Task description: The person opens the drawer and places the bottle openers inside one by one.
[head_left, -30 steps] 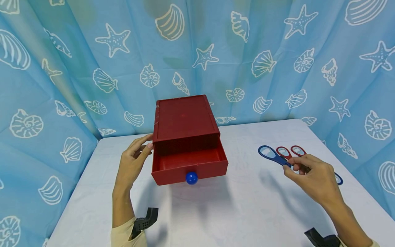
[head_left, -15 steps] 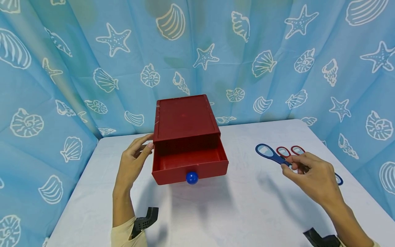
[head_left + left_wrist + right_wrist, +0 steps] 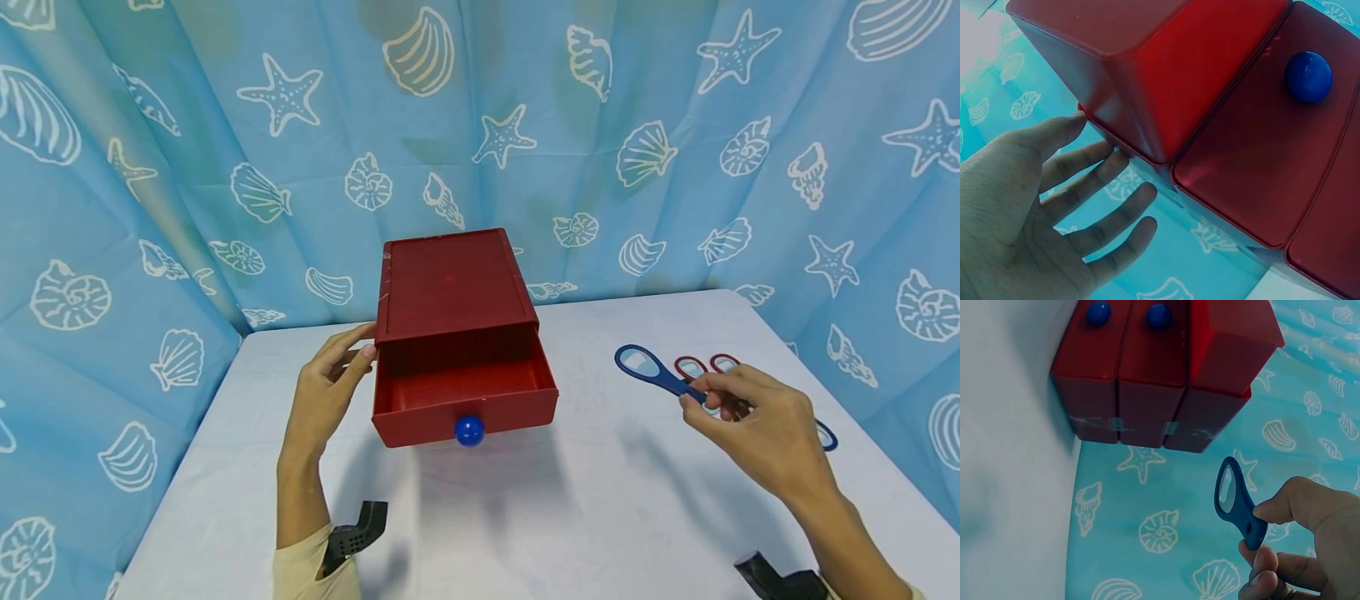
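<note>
Blue magnifying glass (image 3: pixel 667 379) hangs in the air over the right side of the white table (image 3: pixel 525 533), pinched between the thumb and fingertips of the right hand. From left to right, the left hand (image 3: pixel 318 387) comes first, its fingers spread apart, thumb tip at the left edge of the red drawer unit (image 3: pixel 453 283). That unit's top drawer (image 3: pixel 420 429) stands pulled out toward the person, a round blue knob (image 3: pixel 469 431) on its front; the wrist views show two more drawers below, pushed in.

Next comes the lens end of the magnifying glass, pointing left and away from the person in the head view. Its long axis slants from there down rightward to the handle, which runs into the grip. From the right wrist, the lens end is uppermost, leaning slightly left. The frame is a smooth, dark blue oval around a pale, see-through middle, narrowing to a neck; the short handle has a small oval hole. Just behind it show two red loops (image 3: pixel 703 365), partly covered by the right hand (image 3: pixel 768 425). Farthest right, another blue loop (image 3: pixel 834 435) peeks past that hand, the rest hidden.
</note>
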A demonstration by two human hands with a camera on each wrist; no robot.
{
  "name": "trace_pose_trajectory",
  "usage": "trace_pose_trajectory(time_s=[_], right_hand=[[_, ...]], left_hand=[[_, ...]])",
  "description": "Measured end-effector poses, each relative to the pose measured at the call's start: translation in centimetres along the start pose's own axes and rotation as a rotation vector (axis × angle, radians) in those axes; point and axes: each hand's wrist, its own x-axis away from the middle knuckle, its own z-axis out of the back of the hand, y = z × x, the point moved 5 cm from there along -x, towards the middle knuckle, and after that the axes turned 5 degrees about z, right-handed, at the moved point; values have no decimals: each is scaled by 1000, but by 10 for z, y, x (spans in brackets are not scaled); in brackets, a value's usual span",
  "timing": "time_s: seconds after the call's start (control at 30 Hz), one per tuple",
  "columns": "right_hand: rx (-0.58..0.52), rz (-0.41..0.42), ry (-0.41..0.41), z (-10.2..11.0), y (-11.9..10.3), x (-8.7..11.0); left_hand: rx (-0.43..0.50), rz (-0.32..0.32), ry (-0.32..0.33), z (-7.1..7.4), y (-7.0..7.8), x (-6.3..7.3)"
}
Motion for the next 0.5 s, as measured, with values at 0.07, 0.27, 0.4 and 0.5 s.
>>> trace_pose_trajectory(time_s=[0.07, 0.27, 0.4, 0.5], right_hand=[[-2, 2, -4, 0, -3, -1], [5, 10, -3, 0, -7, -1], [-5, 24, 5, 1, -10, -1], [-15, 37, 15, 2, -12, -2]], left_hand=[[-3, 3, 2, 0, 0, 0], [-1, 3, 2, 0, 0, 0], [2, 3, 0, 0, 1, 0], [5, 8, -2, 0, 2, 0]])
